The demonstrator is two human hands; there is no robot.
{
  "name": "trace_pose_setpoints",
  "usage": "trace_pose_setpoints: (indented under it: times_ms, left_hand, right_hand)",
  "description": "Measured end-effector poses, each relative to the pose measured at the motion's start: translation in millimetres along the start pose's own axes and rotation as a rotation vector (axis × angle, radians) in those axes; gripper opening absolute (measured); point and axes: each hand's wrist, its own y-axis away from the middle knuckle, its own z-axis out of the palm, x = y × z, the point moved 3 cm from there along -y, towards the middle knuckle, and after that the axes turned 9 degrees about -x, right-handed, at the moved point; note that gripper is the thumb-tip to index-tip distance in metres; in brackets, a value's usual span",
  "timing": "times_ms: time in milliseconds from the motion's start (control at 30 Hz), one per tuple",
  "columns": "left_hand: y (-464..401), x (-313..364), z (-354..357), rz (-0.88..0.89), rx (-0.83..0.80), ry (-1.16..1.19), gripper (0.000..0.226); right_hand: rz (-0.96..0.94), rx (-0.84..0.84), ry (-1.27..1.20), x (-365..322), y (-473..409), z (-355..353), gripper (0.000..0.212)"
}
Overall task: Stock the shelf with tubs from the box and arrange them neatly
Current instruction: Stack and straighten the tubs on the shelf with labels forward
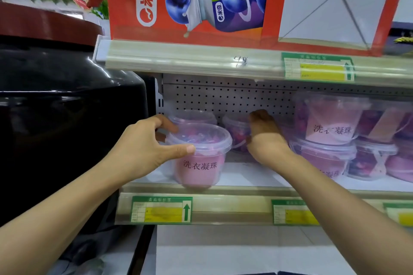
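A clear tub with a pink label (201, 158) stands at the front left of the white shelf (250, 177). My left hand (143, 147) grips its lid rim, thumb in front and fingers behind. Behind it sits another tub (193, 116) against the pegboard. My right hand (266, 136) reaches deeper in and holds the side of a tub with purple contents (237, 131); its fingers are hidden behind the hand. Stacked tubs (328, 138) fill the shelf to the right.
The upper shelf edge (201, 58) hangs low overhead, carrying a red drink carton display (190, 0). A large black rounded unit (67, 107) stands close on the left. Green and yellow price tags (161, 209) line the front rail. A white surface (223, 250) lies below.
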Motion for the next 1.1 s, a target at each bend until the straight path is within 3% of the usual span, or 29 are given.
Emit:
trace_pose_setpoints:
  times_ms: [233,367,467,533,600,700,767,933,1100]
  left_hand:
    - [2.2,2.5,1.8,0.035,-0.079,-0.043,0.080]
    - [3.1,9.7,6.0,0.061,-0.092,-0.060,0.083]
    - [2.4,12.6,10.6,0.061,-0.094,-0.082,0.075]
    - [2.0,13.1,11.7,0.069,-0.084,-0.087,0.067]
    - [1.8,13.9,12.4,0.073,-0.074,-0.085,0.067]
    - [0.8,12.5,16.3,0.048,-0.071,-0.078,0.073]
    - [-0.3,11.4,20.6,0.018,-0.083,-0.071,0.079]
    - [-1.6,6.8,20.0,-0.026,-0.019,-0.058,0.080]
    - [-0.1,0.2,14.7,-0.036,-0.031,-0.009,0.081]
  right_hand:
    - [-0.069,0.059,0.294,-3.5,-1.9,-7.0,0.033]
    - [-0.199,0.169,0.082,-11.5,22.2,-18.0,0.022]
    - [-0.275,0.133,-0.179,-13.4,34.7,-31.4,0.034]
    - [-0.251,0.132,-0.199,-4.3,41.9,-41.9,0.037]
    - [-0.212,0.103,-0.097,8.3,52.7,-44.7,0.040]
    - [-0.166,0.053,0.258,15.0,63.4,-34.6,0.045]
    - [-0.170,0.105,0.333,14.4,62.9,-31.2,0.043]
    - [-0.300,0.212,0.046,13.6,66.3,-34.3,0.026]
    - [-0.296,0.165,-0.014,23.3,75.4,-28.5,0.050]
